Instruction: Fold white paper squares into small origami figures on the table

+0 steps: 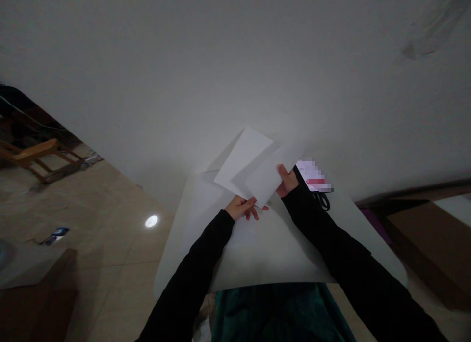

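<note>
Between my left hand (241,208) and my right hand (287,181) I hold a white paper sheet (262,180), pinched at its lower corner and right edge. A second white sheet (243,160) lies partly under it, tilted toward the far side; I cannot tell whether either hand holds it. Both sheets are above a pale rounded-corner board (265,256). Just beyond my right hand lies a card or phone with a blurred pink-and-white label (312,175), with a black cord (322,201) beside it.
A large white surface (228,67) fills the far view. Tiled floor (117,244) shows at the left, with a wooden chair (35,155) and a small blue item (55,235). Dark furniture (423,244) stands at the right. Green cloth (279,312) lies below.
</note>
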### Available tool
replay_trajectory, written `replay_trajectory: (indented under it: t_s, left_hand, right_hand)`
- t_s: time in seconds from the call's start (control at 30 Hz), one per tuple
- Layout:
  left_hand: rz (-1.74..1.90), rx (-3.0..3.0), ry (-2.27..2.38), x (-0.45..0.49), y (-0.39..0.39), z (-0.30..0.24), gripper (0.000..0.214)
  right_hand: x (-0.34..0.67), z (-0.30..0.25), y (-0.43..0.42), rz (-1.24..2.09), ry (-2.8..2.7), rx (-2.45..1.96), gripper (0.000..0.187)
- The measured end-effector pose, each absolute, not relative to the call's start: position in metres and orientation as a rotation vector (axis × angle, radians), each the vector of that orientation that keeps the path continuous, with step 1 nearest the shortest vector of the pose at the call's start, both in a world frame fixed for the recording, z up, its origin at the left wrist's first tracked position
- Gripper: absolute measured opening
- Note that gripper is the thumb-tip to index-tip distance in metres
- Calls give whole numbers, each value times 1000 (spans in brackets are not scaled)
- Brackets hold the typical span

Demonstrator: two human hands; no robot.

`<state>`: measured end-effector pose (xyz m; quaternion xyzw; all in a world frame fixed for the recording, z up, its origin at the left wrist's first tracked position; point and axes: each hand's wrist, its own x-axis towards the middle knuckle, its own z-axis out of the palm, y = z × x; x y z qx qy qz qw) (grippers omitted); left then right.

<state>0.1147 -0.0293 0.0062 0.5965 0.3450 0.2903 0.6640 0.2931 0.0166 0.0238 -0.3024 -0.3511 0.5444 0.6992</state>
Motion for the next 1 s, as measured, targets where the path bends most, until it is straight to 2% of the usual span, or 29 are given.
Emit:
replay_trajectory:
  t_s: [0.2, 0.33, 0.47, 0.6, 0.77, 0.9, 1.0]
  left_hand:
    - [686, 1405, 777, 107, -26, 8, 49]
    - [954, 1232, 709, 80, -15, 18, 62]
    - [1152, 1287, 808, 64, -8, 36, 74]
    - [1245, 1601, 1030, 85, -13, 46, 60]
    - [1410, 1658, 1135, 117, -17, 46, 50]
    - [1424, 1588, 1088, 115, -9, 45, 46]
    - [1441, 1547, 1088, 107, -4, 40, 45]
  right_hand:
    - [292, 29, 14, 1241, -690, -747, 53]
    - [299, 28, 19, 1177, -686, -806, 55]
    - [305, 25, 23, 965, -820, -961, 62]
    - [304, 30, 15, 740, -1022, -1126, 70]
    - [298, 40, 6, 641, -1159, -1036, 74]
    - [301, 34, 15, 783, -1088, -939, 56]
    - [304, 27, 22, 1016, -1009, -857, 54]
